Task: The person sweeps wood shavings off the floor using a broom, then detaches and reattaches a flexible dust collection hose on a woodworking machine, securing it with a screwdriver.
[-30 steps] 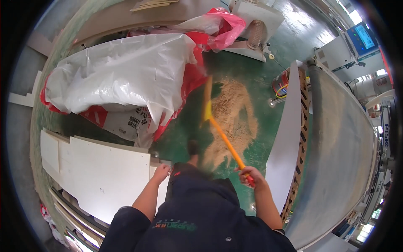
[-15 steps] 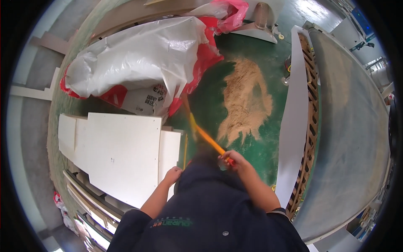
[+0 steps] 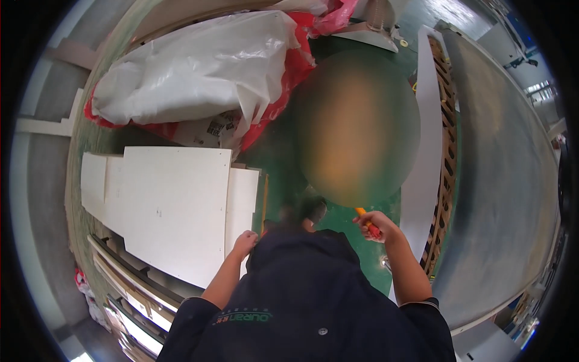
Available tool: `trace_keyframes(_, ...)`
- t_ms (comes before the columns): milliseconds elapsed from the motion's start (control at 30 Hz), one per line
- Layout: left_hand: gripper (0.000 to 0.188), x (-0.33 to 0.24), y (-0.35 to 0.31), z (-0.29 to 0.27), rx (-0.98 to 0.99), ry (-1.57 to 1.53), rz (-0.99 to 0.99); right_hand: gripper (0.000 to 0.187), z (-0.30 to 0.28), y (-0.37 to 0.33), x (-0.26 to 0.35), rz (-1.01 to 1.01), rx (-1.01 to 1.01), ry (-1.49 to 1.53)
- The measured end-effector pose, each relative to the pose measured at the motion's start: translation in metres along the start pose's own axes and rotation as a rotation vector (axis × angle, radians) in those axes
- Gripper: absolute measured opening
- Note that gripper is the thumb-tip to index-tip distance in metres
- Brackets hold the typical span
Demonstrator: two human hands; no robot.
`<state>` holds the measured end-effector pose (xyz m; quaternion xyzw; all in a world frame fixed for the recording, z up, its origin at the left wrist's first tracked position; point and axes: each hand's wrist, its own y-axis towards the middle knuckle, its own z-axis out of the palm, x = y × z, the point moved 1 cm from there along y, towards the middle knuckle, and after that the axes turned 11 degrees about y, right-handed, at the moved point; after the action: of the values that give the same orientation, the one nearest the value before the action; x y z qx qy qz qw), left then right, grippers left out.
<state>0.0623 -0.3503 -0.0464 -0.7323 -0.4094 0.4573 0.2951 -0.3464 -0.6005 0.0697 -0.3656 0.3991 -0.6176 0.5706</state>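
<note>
My right hand is closed round an orange handle with a red end. Its far part runs into a large blurred oval, so whatever it ends in is hidden. Inside that oval a tan heap of sawdust-like powder shows only as a smear on the green floor. My left hand hangs with curled fingers by the right edge of a white board; I cannot make out anything in it.
A big white and red plastic sack lies at the upper left. Along the right runs a long grey-topped table, with a slotted brown strip and a pale panel beside it. Stacked boards stand at lower left.
My right hand has swung to the right with the orange handle, away from the sack. The left hand stays near the board's edge. The powder, sharp before, is blurred now.
</note>
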Motion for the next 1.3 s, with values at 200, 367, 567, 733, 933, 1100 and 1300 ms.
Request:
trace_keyframes(200,0.031,-0.001,0.029,-0.002,-0.003,0.175,0.075,0.016,-0.020,0.017,-0.032,0.119,-0.024,0.035)
trace_keyframes(367,0.030,-0.035,0.052,-0.013,-0.022,0.308,0.164,0.012,-0.016,0.026,-0.049,-0.004,-0.302,-0.262)
trace_keyframes(567,0.027,-0.069,0.095,-0.013,0.032,0.236,0.245,0.013,-0.050,0.030,-0.065,-0.196,-0.274,-0.129)
trace_keyframes(733,0.024,-0.130,0.108,-0.015,0.101,0.210,0.253,0.012,-0.055,-0.074,-0.057,-0.212,-0.064,0.383)
trace_keyframes(933,0.023,-0.203,0.149,-0.025,0.208,0.150,0.157,0.017,-0.055,-0.101,-0.074,-0.368,-0.170,0.690)
trace_keyframes(1100,0.020,-0.254,0.217,-0.041,0.275,0.240,0.169,0.011,-0.038,-0.019,-0.016,-0.423,-0.341,0.822)
trace_keyframes(1300,0.024,-0.345,0.265,-0.089,0.263,0.172,0.190,0.019,-0.037,0.079,0.090,-0.354,-0.327,1.043)
